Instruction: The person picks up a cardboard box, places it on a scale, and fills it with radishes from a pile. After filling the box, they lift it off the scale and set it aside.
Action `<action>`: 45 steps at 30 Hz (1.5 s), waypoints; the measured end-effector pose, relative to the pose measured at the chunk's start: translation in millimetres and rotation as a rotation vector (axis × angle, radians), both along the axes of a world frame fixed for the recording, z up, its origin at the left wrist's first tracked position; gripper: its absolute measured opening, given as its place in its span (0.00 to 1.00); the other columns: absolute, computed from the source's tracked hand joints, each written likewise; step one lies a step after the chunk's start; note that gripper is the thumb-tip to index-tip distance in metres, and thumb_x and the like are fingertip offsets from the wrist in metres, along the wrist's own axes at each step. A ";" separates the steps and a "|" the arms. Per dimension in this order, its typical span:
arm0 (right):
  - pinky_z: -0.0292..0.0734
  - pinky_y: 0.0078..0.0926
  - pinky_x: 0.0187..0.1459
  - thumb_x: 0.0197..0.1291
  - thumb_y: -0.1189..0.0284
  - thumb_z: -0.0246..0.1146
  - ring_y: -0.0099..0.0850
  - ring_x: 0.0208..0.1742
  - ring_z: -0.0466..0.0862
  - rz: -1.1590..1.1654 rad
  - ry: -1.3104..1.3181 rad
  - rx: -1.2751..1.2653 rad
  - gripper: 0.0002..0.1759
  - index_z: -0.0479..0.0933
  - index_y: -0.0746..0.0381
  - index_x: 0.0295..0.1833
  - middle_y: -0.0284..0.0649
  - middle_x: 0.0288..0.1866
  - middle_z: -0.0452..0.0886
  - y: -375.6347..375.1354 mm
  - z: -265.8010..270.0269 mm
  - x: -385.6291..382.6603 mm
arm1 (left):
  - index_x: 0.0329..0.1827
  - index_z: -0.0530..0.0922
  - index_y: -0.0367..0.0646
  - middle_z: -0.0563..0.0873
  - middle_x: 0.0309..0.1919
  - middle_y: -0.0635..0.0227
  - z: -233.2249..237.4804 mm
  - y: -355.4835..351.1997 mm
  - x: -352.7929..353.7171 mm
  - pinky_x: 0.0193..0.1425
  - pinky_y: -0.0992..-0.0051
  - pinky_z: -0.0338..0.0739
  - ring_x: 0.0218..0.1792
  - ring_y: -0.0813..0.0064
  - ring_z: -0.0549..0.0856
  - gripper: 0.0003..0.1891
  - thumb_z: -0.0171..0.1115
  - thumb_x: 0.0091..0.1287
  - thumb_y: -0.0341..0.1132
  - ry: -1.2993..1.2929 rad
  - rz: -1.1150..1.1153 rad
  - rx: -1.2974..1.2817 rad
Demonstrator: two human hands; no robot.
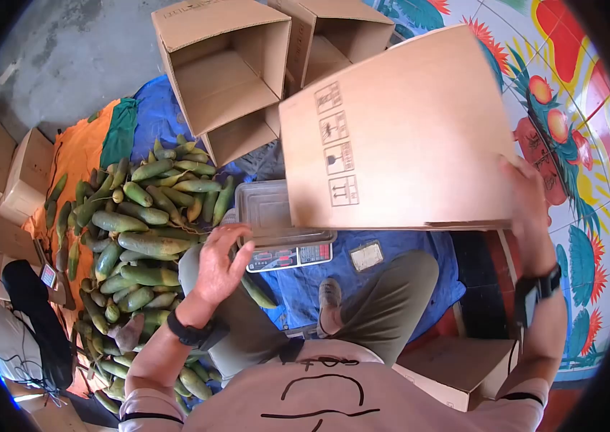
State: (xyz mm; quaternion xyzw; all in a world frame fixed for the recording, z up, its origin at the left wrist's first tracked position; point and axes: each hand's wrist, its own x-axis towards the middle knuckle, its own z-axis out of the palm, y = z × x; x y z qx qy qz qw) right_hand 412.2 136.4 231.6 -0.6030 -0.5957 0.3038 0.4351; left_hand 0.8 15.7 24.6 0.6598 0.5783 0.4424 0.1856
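Observation:
A large cardboard box [406,137] with printed symbols on its side is held up by my right hand [525,191], which grips its right edge. My left hand [223,261] is open with its fingers apart, holding nothing, left of a digital scale [292,258]. On the scale sits a clear plastic tray [263,209], partly hidden behind the box. A big pile of green radish-like vegetables [148,245] lies to the left of my left hand.
Open cardboard boxes [229,68] stand at the top. A blue sheet [420,266] and an orange sheet [74,158] cover the floor. A person [20,327] sits at the left edge near more boxes [28,180]. Another box [463,360] is at lower right.

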 end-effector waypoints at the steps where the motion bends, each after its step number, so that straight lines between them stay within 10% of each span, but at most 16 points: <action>1: 0.74 0.22 0.43 0.62 0.67 0.61 0.22 0.39 0.80 0.024 0.045 -0.047 0.18 0.77 0.71 0.51 0.37 0.40 0.82 7.3 -8.0 -9.5 | 0.44 0.79 0.36 0.83 0.45 0.53 1.1 2.8 7.3 0.57 0.62 0.72 0.50 0.50 0.79 0.15 0.62 0.61 0.39 -0.099 -0.025 -0.020; 8: 0.75 0.28 0.43 0.61 0.69 0.61 0.28 0.38 0.81 0.164 -0.177 -0.167 0.20 0.76 0.75 0.51 0.45 0.39 0.82 33.1 -40.1 -75.4 | 0.67 0.66 0.42 0.68 0.65 0.45 16.1 22.8 46.4 0.68 0.61 0.65 0.66 0.49 0.69 0.32 0.61 0.63 0.47 -0.092 -0.264 -0.043; 19: 0.71 0.37 0.30 0.58 0.73 0.57 0.32 0.25 0.77 0.296 -0.157 -0.272 0.12 0.77 0.73 0.40 0.42 0.26 0.77 58.9 -75.3 -188.0 | 0.76 0.47 0.49 0.51 0.73 0.43 -12.2 38.3 56.0 0.74 0.59 0.56 0.71 0.42 0.57 0.55 0.71 0.51 0.58 0.005 -0.325 -0.130; 22: 0.78 0.28 0.39 0.61 0.79 0.53 0.32 0.42 0.82 0.712 0.119 -0.632 0.19 0.71 0.73 0.58 0.46 0.46 0.81 58.6 -88.8 -223.9 | 0.77 0.39 0.44 0.49 0.73 0.42 -13.2 45.2 46.6 0.76 0.63 0.53 0.73 0.45 0.55 0.62 0.76 0.48 0.51 -0.019 -0.263 -0.085; 27: 0.75 0.26 0.50 0.65 0.76 0.50 0.28 0.46 0.80 0.770 -0.021 -0.615 0.24 0.64 0.68 0.67 0.43 0.50 0.79 11.7 -63.7 -281.9 | 0.76 0.38 0.39 0.53 0.72 0.45 -18.6 53.1 27.1 0.75 0.65 0.55 0.72 0.52 0.58 0.63 0.78 0.46 0.43 -0.260 -0.097 -0.019; 37: 0.68 0.38 0.62 0.60 0.58 0.62 0.47 0.61 0.74 0.888 -0.875 -0.024 0.28 0.71 0.62 0.62 0.47 0.61 0.75 5.2 -55.5 -159.2 | 0.76 0.50 0.39 0.64 0.69 0.54 -17.9 56.5 18.1 0.73 0.68 0.57 0.71 0.63 0.63 0.51 0.75 0.51 0.32 -0.327 -0.107 -0.011; 45: 0.74 0.43 0.37 0.53 0.63 0.65 0.47 0.35 0.80 0.695 -0.892 0.224 0.14 0.73 0.63 0.32 0.44 0.28 0.79 35.6 -88.0 -134.7 | 0.74 0.56 0.37 0.66 0.69 0.57 -19.7 62.3 15.8 0.74 0.70 0.54 0.71 0.66 0.63 0.42 0.59 0.51 0.19 -0.516 -0.079 0.037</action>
